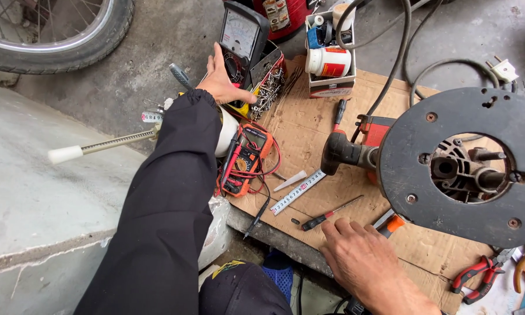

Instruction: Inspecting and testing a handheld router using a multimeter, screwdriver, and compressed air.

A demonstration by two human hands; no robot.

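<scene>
Left hand spread open, reaching into the metal tray of screws; right hand flat, empty, bracing nearer than it on brown cardboard sheet.

Repair workshop: multimeters, pliers, screws, bare concrete.

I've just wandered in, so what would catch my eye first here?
The big black round plate of a power tool on the cardboard at right. Next, the orange multimeter with red leads at centre. The left hand reaches into a box of screws up top; the right hand rests below.
</scene>
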